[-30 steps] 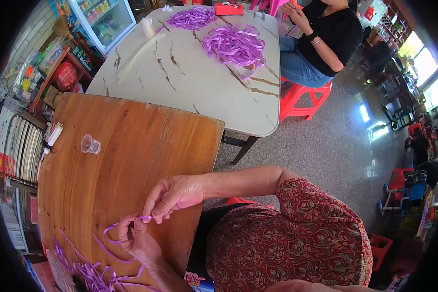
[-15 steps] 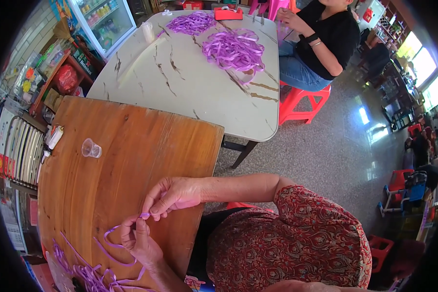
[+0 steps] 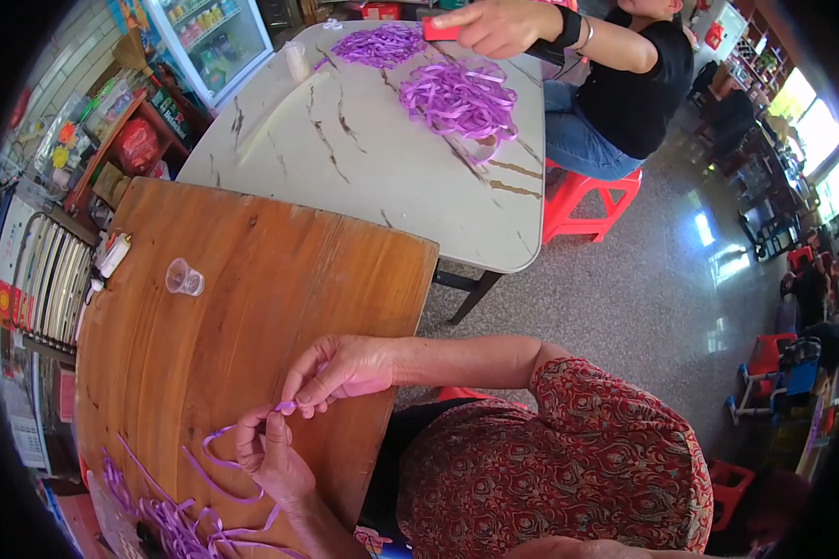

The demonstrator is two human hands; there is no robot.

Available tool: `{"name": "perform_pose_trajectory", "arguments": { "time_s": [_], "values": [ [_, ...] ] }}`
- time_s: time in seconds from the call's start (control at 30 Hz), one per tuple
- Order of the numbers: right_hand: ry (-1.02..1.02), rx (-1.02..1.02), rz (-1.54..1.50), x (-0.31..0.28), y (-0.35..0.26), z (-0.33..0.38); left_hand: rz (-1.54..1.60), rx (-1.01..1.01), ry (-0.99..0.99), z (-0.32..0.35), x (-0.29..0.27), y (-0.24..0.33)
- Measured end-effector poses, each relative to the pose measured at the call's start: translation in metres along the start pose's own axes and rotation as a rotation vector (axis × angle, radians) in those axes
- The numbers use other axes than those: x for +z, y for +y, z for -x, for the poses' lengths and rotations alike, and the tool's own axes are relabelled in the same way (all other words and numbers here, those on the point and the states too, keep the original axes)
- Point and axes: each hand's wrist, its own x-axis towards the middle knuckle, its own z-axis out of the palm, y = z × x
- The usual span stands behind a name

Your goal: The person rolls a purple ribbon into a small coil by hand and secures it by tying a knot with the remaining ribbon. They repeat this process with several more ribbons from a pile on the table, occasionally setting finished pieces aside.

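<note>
Over the wooden table, my right hand and my left hand meet with fingertips almost touching. Both hands pinch a short piece of shiny purple ribbon, which looks folded or knotted; the fingers hide its exact shape. A looping purple strand runs beside my left hand across the wood. Lower left of it lies a loose heap of purple ribbon, partly cut off by the view's dark rim.
The wooden table carries a clear plastic cup and a white bottle-like item. Beyond, a white marbled table bears purple ribbon piles and a red box. A co-worker sits there on a red stool.
The co-worker has stretched an arm leftward across the white table to the red box. My hands keep their pinch on the ribbon, almost unmoved; the whole view has shifted slightly.
</note>
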Motion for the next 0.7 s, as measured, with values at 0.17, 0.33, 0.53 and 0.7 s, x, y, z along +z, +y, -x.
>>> {"name": "perform_pose_trajectory", "arguments": {
  "time_s": [0.17,0.33,0.53,0.7],
  "values": [
    [0.055,0.026,0.111,0.005,-0.011,0.007,-0.186,0.030,0.035,-0.001,-0.003,0.000],
    [0.118,0.063,0.019,0.005,-0.008,0.004,-0.116,0.041,0.034,0.000,-0.002,0.005],
    [0.038,0.049,0.082,0.015,0.000,-0.003,0.129,0.017,-0.028,0.001,-0.004,-0.009],
    [0.097,-0.057,0.311,0.022,-0.001,-0.016,0.409,-0.021,-0.035,-0.002,-0.003,-0.006]
  ]
}}
